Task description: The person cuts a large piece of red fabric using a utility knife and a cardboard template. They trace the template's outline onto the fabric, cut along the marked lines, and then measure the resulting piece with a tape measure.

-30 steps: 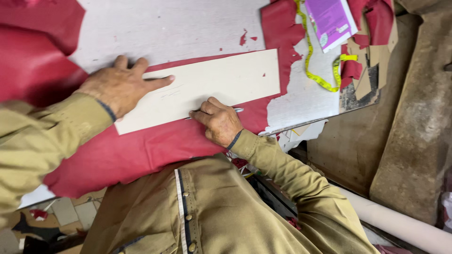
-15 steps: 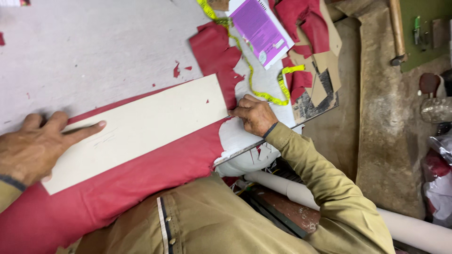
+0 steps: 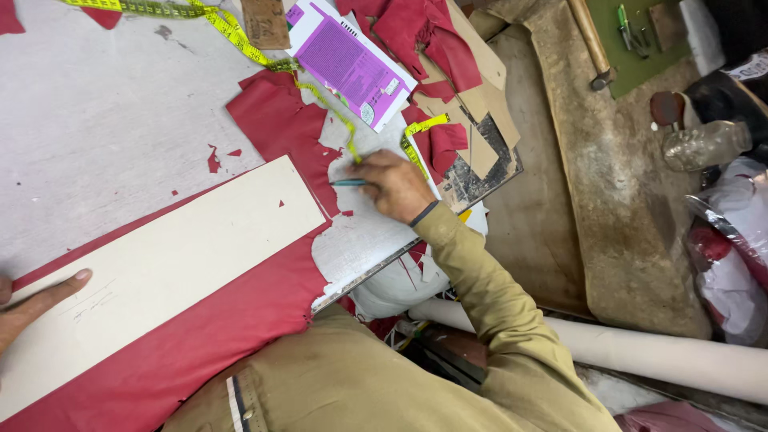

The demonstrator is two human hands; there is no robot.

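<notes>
- Right hand point(image 3: 394, 186) is closed around a thin pen point(image 3: 347, 183), gripping it, tip pointing left, right at the torn edge of the red leather sheet point(image 3: 200, 352) near the table's right edge.
- Left hand point(image 3: 32, 308) shows only partly at the left border: fingers stretched flat, pressing on the long pale cardboard strip point(image 3: 168, 268); it grips nothing that I can see.
- That strip lies slantwise on the red leather, its right end just short of the pen.
- A yellow measuring tape point(image 3: 240, 36) snakes from the table's far edge down to the right hand and loops just beside it.
- A purple printed leaflet point(image 3: 344, 64) lies beyond the hand, touching the tape.
- Red scraps point(image 3: 428, 40) and brown card pieces point(image 3: 480, 104) are piled at the far right corner.
- Off the table: a hammer point(image 3: 592, 44), and a white roll point(image 3: 640, 356) lying below the table's edge.
</notes>
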